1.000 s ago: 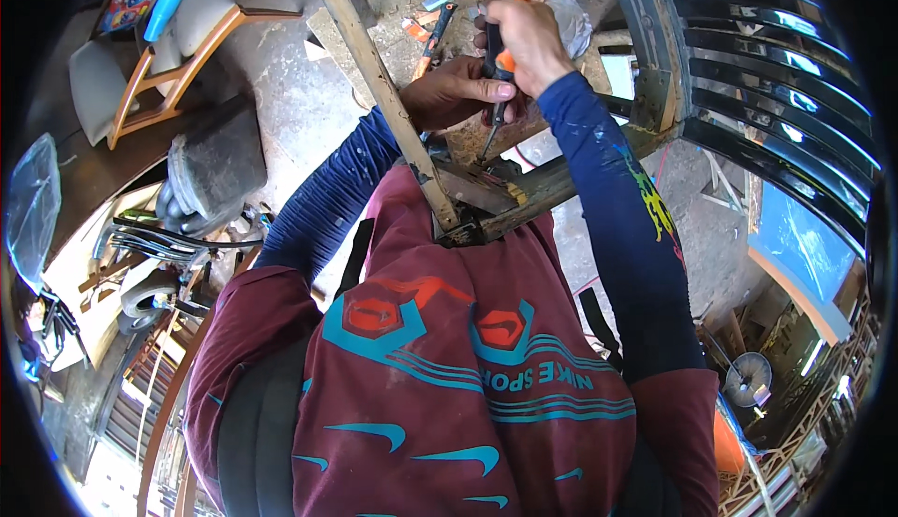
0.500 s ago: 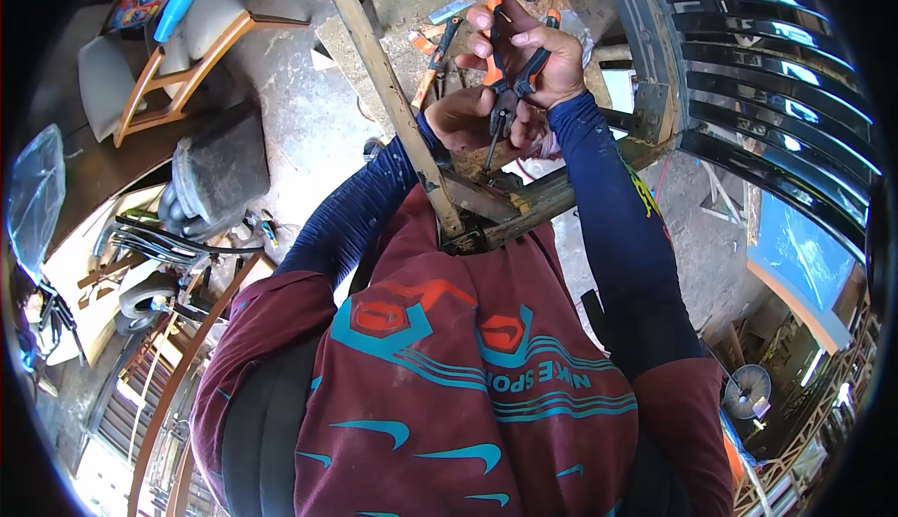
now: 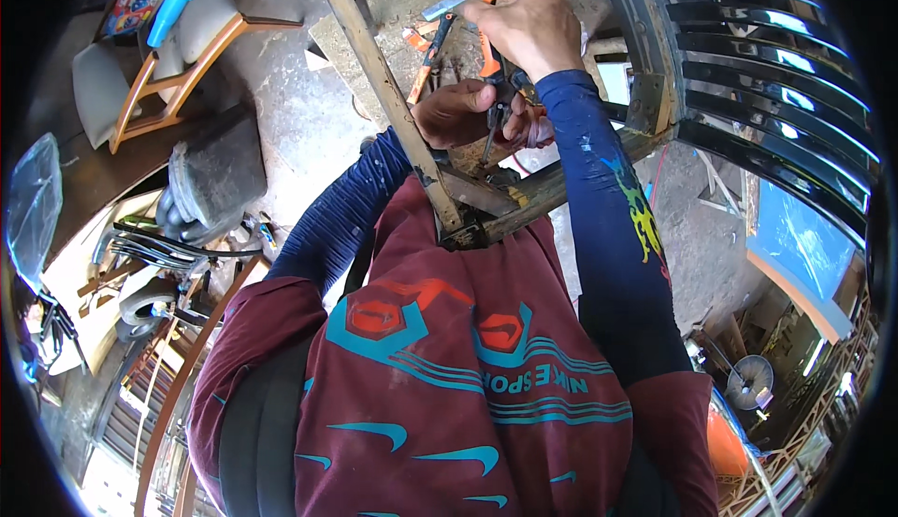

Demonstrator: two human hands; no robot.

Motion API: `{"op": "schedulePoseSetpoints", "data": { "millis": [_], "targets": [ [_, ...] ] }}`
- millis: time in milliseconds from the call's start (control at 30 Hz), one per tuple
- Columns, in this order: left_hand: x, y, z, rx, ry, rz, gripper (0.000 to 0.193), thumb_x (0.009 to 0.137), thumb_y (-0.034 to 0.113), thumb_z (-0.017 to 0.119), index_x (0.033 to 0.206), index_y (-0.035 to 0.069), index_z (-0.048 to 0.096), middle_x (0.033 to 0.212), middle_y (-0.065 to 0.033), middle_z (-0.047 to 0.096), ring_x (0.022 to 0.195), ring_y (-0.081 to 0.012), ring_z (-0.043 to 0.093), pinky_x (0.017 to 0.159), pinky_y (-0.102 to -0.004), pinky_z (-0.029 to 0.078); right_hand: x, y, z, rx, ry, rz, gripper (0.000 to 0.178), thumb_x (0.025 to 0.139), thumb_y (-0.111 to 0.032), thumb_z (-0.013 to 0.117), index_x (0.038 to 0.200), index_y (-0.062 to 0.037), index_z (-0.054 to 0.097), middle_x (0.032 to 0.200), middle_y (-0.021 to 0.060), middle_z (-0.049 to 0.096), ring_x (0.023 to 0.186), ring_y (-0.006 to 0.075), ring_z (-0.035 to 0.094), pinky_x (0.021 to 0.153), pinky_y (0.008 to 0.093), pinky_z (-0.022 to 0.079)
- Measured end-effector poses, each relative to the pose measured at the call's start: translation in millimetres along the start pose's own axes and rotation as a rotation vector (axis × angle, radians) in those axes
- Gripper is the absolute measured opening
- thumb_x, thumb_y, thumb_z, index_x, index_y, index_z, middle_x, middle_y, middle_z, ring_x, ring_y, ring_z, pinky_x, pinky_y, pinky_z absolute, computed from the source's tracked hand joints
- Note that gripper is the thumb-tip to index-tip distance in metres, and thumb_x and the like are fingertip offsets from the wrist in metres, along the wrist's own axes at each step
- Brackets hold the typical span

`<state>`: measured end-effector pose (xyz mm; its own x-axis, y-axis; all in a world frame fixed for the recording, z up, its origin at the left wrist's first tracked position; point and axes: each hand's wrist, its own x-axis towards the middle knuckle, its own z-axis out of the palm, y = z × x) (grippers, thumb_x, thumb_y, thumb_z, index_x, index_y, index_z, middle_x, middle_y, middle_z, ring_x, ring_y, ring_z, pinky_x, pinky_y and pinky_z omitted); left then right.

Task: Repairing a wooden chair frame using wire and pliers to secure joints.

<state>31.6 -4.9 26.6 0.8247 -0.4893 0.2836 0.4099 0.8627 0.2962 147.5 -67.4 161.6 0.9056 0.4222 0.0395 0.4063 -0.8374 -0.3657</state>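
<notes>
A pair of pliers (image 3: 489, 59) with orange-and-black handles points its jaws down toward the wooden frame (image 3: 533, 201) in front of my body. My left hand (image 3: 454, 115) is closed around the head of the pliers, thumb on the near side. Below the jaws a thin metal rod (image 3: 488, 148) reaches toward the frame. My right hand (image 3: 538, 31) lies over the handles with its back up; most of its fingers are hidden beneath it. One orange handle end shows beside its thumb.
A hammer (image 3: 430, 57) with an orange-and-black handle lies beyond the frame's upright bar (image 3: 369, 59). Curved black slats (image 3: 767, 59) rise at the right. To the left are a chair (image 3: 178, 96), a dark bin (image 3: 220, 176) and a tyre (image 3: 145, 302).
My right hand has turned over from palm showing to back showing and now covers much of the handles. My left hand stays at the pliers' head.
</notes>
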Motion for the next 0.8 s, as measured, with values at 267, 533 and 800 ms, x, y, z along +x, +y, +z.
{"op": "schedulePoseSetpoints", "data": {
  "millis": [267, 533, 800],
  "targets": [
    [1.6, 10.4, -5.3, 0.287, 0.132, -0.072, 0.055, 0.094, 0.05, 0.061, 0.107, -0.004, 0.066, 0.098, -0.0113, 0.067, 0.097, -0.0215, 0.062, 0.089, -0.0361, 0.047, -4.1, 33.7, 18.6, 1.0, -0.133, 0.033, 0.044, 0.081, -0.015, 0.064, 0.12, 0.004, 0.059, 0.091, 0.0008, 0.057, 0.072, 0.0103, 0.054, 0.065, 0.0268, 0.048],
    [5.5, 9.9, -4.2, -0.031, 0.06, -0.148, 0.065, 0.093, 0.053, 0.059, 0.123, -0.004, 0.059, 0.112, -0.0194, 0.067, 0.107, -0.0287, 0.063, 0.095, -0.0399, 0.047, -6.6, 60.6, 35.8, 1.765, -0.474, 0.095, 0.048, 0.078, -0.011, 0.054, 0.123, 0.0046, 0.05, 0.091, 0.0005, 0.044, 0.075, 0.01, 0.044, 0.061, 0.0294, 0.044],
    [19.4, 17.2, 2.8, 0.369, 0.08, -0.164, 0.04, 0.098, 0.039, 0.059, 0.094, 0.0, 0.063, 0.07, -0.0097, 0.062, 0.085, -0.0263, 0.063, 0.086, -0.0376, 0.046, -13.7, 53.8, 24.4, 1.726, -0.28, 0.166, 0.047, 0.077, -0.011, 0.052, 0.122, 0.0031, 0.053, 0.092, 0.0013, 0.048, 0.074, 0.0109, 0.045, 0.061, 0.0313, 0.045]
  ]
}}
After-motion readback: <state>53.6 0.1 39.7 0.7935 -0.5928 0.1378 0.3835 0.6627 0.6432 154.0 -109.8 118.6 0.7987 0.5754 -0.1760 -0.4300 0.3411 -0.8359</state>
